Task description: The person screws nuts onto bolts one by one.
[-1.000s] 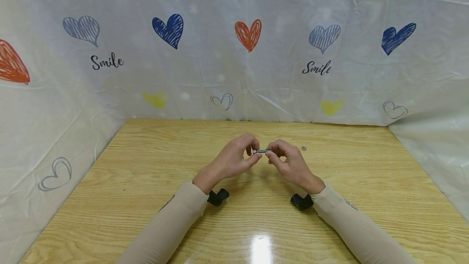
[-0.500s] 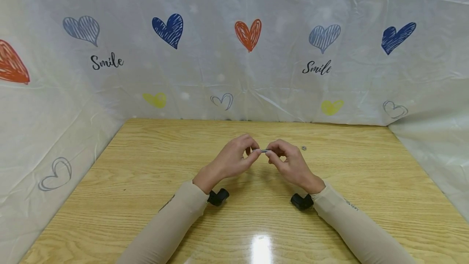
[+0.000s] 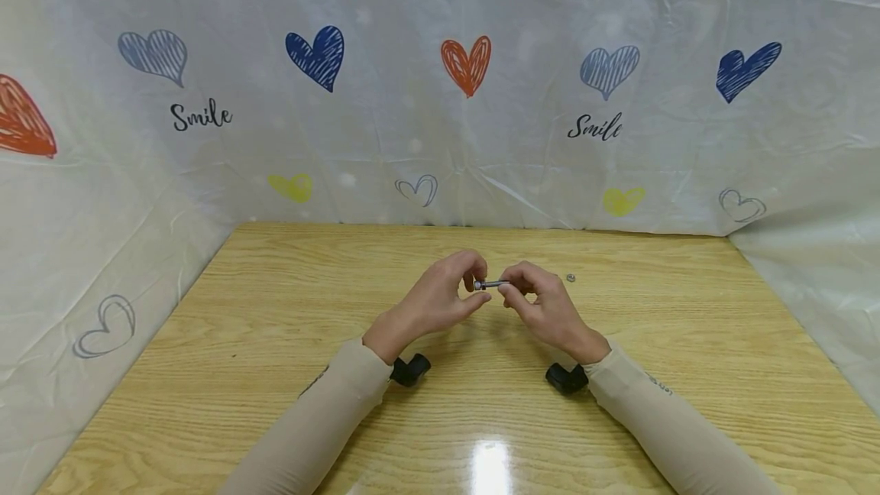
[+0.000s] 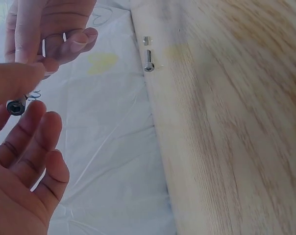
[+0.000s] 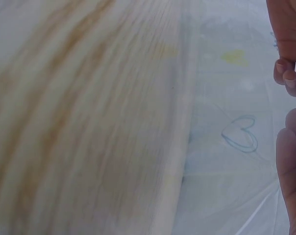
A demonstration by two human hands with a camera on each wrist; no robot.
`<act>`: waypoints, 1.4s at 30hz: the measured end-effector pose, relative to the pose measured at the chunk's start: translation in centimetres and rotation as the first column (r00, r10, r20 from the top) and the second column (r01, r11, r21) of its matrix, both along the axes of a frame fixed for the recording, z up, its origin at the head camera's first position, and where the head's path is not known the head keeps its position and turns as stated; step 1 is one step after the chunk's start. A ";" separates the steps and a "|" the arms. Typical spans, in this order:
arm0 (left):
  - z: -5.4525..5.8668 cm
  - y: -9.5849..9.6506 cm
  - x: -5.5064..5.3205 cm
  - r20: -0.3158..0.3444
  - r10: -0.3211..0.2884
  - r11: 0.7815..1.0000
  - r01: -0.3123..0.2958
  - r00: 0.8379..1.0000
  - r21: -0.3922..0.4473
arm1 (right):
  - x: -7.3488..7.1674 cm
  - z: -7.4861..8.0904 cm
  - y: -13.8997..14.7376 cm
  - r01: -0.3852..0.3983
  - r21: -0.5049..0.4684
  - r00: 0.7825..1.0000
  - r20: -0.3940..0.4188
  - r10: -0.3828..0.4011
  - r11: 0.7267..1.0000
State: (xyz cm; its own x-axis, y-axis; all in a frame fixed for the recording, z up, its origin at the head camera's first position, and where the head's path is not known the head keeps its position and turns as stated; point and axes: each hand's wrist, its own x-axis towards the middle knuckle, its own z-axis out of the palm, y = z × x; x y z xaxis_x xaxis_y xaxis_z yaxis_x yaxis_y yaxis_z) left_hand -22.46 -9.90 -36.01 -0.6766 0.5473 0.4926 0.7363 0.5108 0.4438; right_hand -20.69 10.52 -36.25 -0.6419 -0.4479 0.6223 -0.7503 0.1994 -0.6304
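Above the middle of the table, a silver socket-head bolt [image 3: 492, 283] lies level between the two hands. My right hand [image 3: 546, 308] pinches its shank end between thumb and fingertips. Around the head end my left hand [image 3: 436, 296] is spread, thumb below and fingers above, with a gap showing at the thumb. The left wrist view shows the hex socket of the bolt head [image 4: 15, 107] under the left thumb. In the right wrist view only fingers [image 5: 287, 156] at the right edge appear, and the bolt is out of sight.
A second bolt [image 4: 148, 61] and a nut [image 4: 147, 40] lie on the wooden table [image 4: 226, 122] in the left wrist view. Beyond the right hand, a small nut [image 3: 571, 278] shows in the head view. A white cloth [image 3: 385, 136] with printed hearts hangs behind the table.
The left thumb covered the bolt head half a second ago. It has now moved down off it, baring the head. The right hand keeps its place on the shank.
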 end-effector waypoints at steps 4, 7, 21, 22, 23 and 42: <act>0.0 0.0 0.0 -0.017 -0.008 1.000 0.008 1.000 0.006 | 0.0 -0.1 0.0 0.001 0.002 1.000 0.001 -0.001 1.000; 0.0 0.0 0.0 -0.021 -0.008 1.000 0.008 1.000 0.003 | 0.0 -0.1 0.0 0.003 0.004 1.000 0.000 -0.003 1.000; 0.0 -0.2 0.1 0.014 0.026 1.000 -0.026 1.000 -0.011 | 0.0 0.0 0.0 0.014 0.009 1.000 0.006 -0.014 1.000; 0.0 -0.2 0.1 0.019 0.030 0.999 -0.030 0.999 -0.013 | 0.0 0.0 0.0 0.014 0.008 1.000 0.006 -0.014 1.000; 0.0 -0.2 0.1 0.023 0.035 0.999 -0.034 0.999 -0.016 | 0.0 0.0 0.0 0.013 0.008 1.000 0.005 -0.013 1.000; 0.1 -0.1 0.1 0.001 0.042 0.998 -0.042 0.999 -0.047 | 0.1 0.0 0.0 0.020 0.008 1.000 0.010 -0.020 1.000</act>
State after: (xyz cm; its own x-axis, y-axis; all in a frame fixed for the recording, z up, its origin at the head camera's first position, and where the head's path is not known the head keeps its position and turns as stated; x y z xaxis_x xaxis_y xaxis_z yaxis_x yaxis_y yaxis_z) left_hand -22.34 -9.98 -35.96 -0.7007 0.5407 0.4655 0.7126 0.5616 0.4205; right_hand -20.62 10.51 -36.29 -0.6570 -0.4398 0.6123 -0.7397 0.2193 -0.6362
